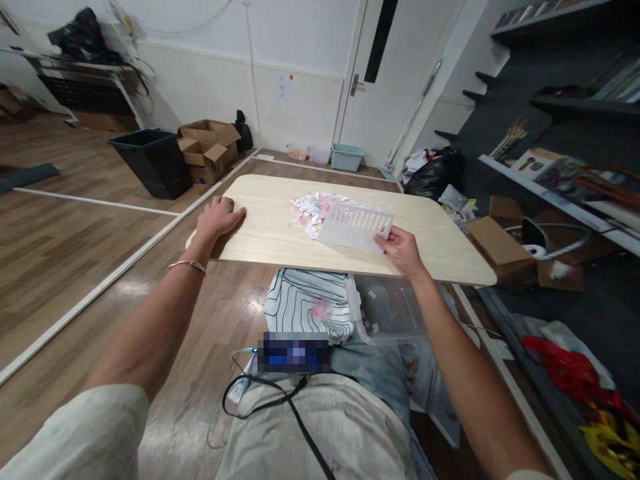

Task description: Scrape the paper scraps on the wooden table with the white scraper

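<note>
My right hand [401, 248] grips the right end of a white plastic panel [350, 239] with a row of slots along its upper part. The panel is tilted over the pale wooden tabletop [440, 240], beside a spread pile of white and pink paper scraps [315, 208]. Part of the pile lies behind the panel, and scraps show through its slots. At the left end of the tabletop rests my left hand [218, 219], fingers stretched out on the wood and holding nothing.
Beneath the tabletop's near edge are a patterned cloth [305, 303] and a clear plastic bin [390, 310] with a few scraps. A black bin [153, 163] and cardboard boxes [210, 150] stand beyond on the left. Shelves [565, 193] and an open carton [500, 243] are at right.
</note>
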The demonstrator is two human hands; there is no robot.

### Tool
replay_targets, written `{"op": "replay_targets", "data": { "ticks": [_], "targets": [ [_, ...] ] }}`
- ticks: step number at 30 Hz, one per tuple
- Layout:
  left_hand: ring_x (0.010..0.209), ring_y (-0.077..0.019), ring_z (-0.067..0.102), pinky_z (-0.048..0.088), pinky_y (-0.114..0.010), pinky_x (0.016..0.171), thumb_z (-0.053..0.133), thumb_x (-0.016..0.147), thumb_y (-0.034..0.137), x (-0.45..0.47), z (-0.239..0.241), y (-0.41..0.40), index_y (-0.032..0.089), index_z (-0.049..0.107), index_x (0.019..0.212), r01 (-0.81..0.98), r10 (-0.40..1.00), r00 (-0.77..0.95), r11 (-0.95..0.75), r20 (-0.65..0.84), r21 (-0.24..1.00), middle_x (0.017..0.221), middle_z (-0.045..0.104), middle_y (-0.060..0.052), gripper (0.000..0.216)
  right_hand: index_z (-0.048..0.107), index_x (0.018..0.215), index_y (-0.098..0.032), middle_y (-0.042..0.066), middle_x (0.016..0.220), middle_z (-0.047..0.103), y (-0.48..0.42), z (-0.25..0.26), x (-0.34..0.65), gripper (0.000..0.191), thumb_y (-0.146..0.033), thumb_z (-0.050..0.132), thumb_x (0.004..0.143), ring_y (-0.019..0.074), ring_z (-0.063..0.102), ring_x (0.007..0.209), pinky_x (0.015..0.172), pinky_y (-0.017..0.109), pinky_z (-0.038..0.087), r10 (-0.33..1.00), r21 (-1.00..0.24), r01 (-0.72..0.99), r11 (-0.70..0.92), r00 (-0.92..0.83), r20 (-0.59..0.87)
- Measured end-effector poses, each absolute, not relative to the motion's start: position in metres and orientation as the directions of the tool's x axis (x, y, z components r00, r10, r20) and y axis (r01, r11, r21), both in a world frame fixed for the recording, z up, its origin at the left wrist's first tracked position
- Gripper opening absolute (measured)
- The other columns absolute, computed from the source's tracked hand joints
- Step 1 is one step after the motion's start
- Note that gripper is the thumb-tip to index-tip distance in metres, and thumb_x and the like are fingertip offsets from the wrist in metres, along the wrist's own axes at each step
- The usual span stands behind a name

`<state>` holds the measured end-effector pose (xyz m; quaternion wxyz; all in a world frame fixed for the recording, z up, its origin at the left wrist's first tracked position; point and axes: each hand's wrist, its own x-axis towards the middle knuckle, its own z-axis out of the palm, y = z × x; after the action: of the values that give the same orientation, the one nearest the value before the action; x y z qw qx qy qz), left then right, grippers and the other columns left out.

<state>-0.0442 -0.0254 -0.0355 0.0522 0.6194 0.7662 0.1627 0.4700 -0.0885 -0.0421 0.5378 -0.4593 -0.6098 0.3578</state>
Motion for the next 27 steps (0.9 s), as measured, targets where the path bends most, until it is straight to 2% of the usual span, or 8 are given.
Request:
{"op": "replay_targets", "data": {
  "ticks": [7,13,20,27],
  "targets": [
    [0.155,-0.0527,0.067,0.058,-0.065,0.124,0.050,0.111,0.064,-0.045,-0.037,-0.025,0.023,0.077,0.151,0.934,0.965,-0.230,0.183,0.126,0.306,0.172,0.066,-0.027,0.064,0.089,0.081,-0.024,0.006,0.090,0.087,-0.097,-0.035,0.468,0.074,-0.093,0.108,0.061,0.0284,0.081,0.092,0.096,0.046,0.069,0.938,-0.908,0.243,0.342,-0.146,0.314],
    [0.154,-0.0543,0.068,0.058,-0.067,0.123,0.052,0.110,0.063,-0.043,-0.036,-0.025,0.023,0.076,0.153,0.931,0.963,-0.235,0.183,0.135,0.315,0.174,0.066,-0.028,0.064,0.096,0.087,-0.024,0.009,0.095,0.091,-0.100,-0.030,0.466,0.074,-0.091,0.109,0.059,0.0293,0.083,0.093,0.095,0.046,0.070,0.942,-0.924,0.223,0.311,-0.204,0.268],
    [0.156,-0.0527,0.066,0.056,-0.064,0.126,0.048,0.110,0.064,-0.042,-0.035,-0.027,0.022,0.075,0.153,0.935,0.965,-0.230,0.185,0.122,0.301,0.177,0.064,-0.027,0.066,0.095,0.082,-0.025,0.006,0.082,0.086,-0.102,-0.028,0.467,0.074,-0.094,0.108,0.057,0.0257,0.076,0.079,0.076,0.041,0.066,0.952,-0.931,0.233,0.280,-0.193,0.238],
    [0.155,-0.0534,0.066,0.057,-0.065,0.124,0.047,0.109,0.065,-0.044,-0.034,-0.026,0.022,0.076,0.151,0.938,0.968,-0.221,0.178,0.116,0.297,0.176,0.064,-0.027,0.066,0.094,0.081,-0.023,0.004,0.077,0.082,-0.103,-0.028,0.468,0.079,-0.098,0.106,0.059,0.0201,0.067,0.071,0.066,0.035,0.059,0.953,-0.922,0.268,0.279,-0.194,0.232]
  ]
}}
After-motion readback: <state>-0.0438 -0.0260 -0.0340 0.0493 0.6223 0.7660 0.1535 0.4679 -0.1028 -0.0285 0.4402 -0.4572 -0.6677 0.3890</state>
